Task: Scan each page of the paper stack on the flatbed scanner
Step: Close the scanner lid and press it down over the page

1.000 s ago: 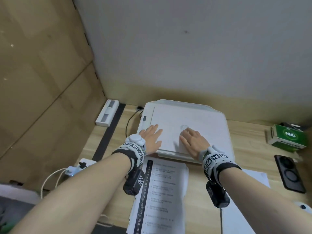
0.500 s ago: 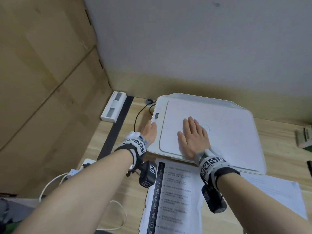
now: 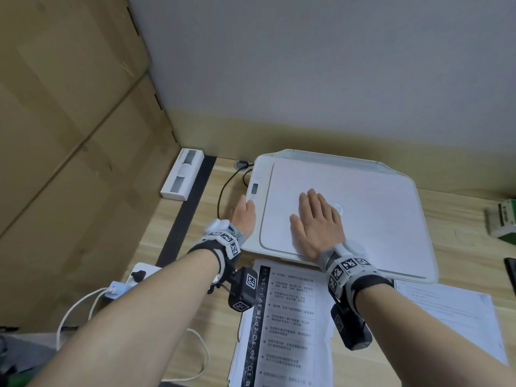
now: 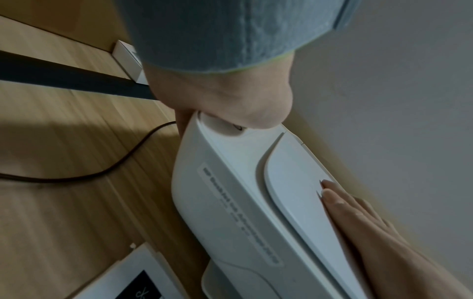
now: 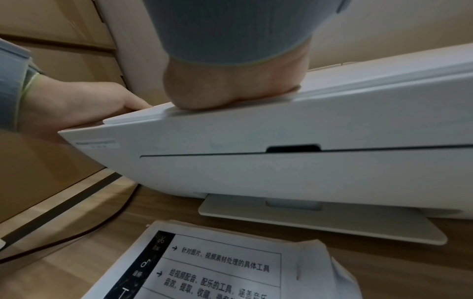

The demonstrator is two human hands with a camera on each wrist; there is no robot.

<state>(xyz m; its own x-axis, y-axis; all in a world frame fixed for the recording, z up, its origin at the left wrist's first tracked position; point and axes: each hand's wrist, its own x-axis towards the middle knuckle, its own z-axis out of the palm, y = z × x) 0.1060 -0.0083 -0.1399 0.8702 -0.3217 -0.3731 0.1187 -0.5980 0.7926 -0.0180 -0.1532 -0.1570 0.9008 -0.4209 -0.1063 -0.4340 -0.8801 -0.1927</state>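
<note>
Now right hand (image 3: pixel 317 224) flat on scanner lid (image 3: pixel 377 208); left hand (image 3: pixel 245 216) touching its control strip.

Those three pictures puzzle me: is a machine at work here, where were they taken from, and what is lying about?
No machine works here: a person does, wearing one camera on the head and one on each wrist. The head view looks down on a wooden desk with a white scanner, its lid closed. The right hand lies flat on the lid. The left hand is at the scanner's left edge by the control panel; its fingers are hidden. Printed pages lie in front. The wrist views show the same from below each palm. Neither hand visibly holds anything.
</note>
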